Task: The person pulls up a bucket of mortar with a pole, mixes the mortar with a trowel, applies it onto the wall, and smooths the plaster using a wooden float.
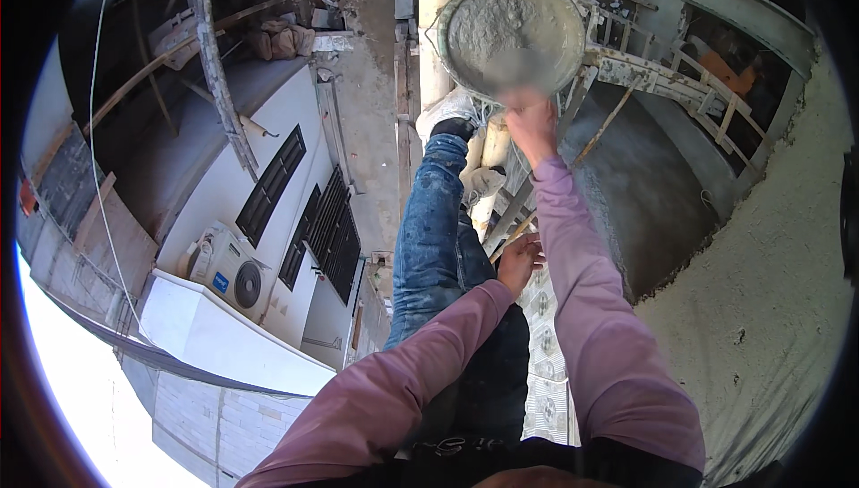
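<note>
A round bucket point(445, 66) of wet grey mortar point(488, 23) stands at the top, just right of the middle. My right hand point(534, 126) reaches to its near rim, fingers closed. A grey smear point(519, 69) lies over the mortar just past the fingers, so what they hold is too blurred to name. Lower down, beside my thigh, my left hand point(520, 264) hangs with loosely bent fingers, and nothing shows in it. Both arms wear pink sleeves. My leg in stained blue jeans point(429, 211) stretches toward the poles below the bucket.
I am high up on scaffold poles point(436, 32), with the ground far below. A rough plastered wall point(743, 336) rises at the right. To the left are a white building with an air-conditioner unit point(228, 273), window grilles point(331, 242) and a hanging cable point(93, 148).
</note>
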`<state>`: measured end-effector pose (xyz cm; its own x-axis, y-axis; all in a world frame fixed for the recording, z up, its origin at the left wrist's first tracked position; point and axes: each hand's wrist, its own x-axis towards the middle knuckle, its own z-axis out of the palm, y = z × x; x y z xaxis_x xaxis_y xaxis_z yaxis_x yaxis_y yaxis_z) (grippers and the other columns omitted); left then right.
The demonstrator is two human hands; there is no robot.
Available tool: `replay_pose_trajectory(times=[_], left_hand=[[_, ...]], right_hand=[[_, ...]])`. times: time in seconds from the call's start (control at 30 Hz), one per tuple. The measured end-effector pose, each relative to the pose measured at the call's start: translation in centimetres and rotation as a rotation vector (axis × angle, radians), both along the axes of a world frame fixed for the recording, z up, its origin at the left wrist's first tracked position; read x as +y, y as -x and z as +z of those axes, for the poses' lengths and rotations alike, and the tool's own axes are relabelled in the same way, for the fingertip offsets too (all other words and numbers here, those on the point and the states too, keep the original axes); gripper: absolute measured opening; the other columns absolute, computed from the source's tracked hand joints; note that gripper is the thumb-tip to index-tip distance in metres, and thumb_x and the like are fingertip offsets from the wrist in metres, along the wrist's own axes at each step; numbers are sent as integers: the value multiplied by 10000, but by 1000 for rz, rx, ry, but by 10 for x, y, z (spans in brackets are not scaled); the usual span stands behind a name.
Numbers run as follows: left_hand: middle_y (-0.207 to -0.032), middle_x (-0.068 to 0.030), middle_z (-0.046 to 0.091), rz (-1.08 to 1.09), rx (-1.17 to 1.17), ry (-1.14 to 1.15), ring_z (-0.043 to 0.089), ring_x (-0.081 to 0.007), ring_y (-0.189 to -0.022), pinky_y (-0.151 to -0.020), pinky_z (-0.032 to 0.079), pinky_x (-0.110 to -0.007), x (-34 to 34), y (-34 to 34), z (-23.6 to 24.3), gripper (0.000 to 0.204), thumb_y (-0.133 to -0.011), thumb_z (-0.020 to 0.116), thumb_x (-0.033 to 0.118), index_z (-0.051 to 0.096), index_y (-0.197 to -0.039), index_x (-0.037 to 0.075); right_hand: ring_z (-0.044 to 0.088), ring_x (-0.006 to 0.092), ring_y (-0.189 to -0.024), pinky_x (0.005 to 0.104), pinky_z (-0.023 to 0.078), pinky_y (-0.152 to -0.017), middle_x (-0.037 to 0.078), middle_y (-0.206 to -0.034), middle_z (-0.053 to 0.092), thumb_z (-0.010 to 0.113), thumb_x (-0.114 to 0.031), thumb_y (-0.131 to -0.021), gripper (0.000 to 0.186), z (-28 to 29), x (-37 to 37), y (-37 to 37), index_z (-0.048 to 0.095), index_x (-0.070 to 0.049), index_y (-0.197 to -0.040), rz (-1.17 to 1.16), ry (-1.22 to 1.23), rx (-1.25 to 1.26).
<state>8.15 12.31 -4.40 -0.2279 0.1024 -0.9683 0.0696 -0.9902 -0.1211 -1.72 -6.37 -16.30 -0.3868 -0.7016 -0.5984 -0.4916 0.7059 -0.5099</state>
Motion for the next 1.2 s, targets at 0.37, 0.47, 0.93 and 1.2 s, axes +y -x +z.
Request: replay_pose_trajectory(times=[0.37, 0.47, 0.93, 1.2], left_hand=[[-969, -52, 619, 9, 91, 45, 579, -136, -787, -725, 489, -291, 11, -7, -12, 313, -931, 450, 131, 552, -1214, 47], [-981, -58, 629, 69, 177, 171, 596, -140, -792, -752, 508, -299, -9, 17, 6, 303, -951, 471, 144, 531, -1236, 56], [-939, -105, 615, -65, -195, 836, 601, -192, -654, -510, 488, -301, -183, -247, 91, 349, -919, 499, 126, 499, -1265, 75], [-831, -73, 585, -180, -442, 297, 529, -205, -543, -407, 412, -363, -188, -334, 162, 351, -871, 484, 164, 506, -1221, 163]], right_hand=[[572, 406, -835, 452, 438, -727, 216, -912, 594, 546, -220, -899, 277, -20, 48, 24, 541, 35, -1008, -70, 305, -59], [570, 397, -809, 456, 441, -713, 191, -883, 586, 535, -217, -904, 241, 33, 45, 71, 538, -4, -1016, -34, 395, 54], [628, 361, -863, 426, 506, -759, 181, -894, 636, 629, -303, -837, 324, 503, 105, 115, 609, 2, -947, -201, 353, 490], [599, 399, -837, 469, 485, -711, 198, -910, 583, 649, -264, -817, 282, 662, 164, 137, 608, -3, -916, -288, 353, 672]])
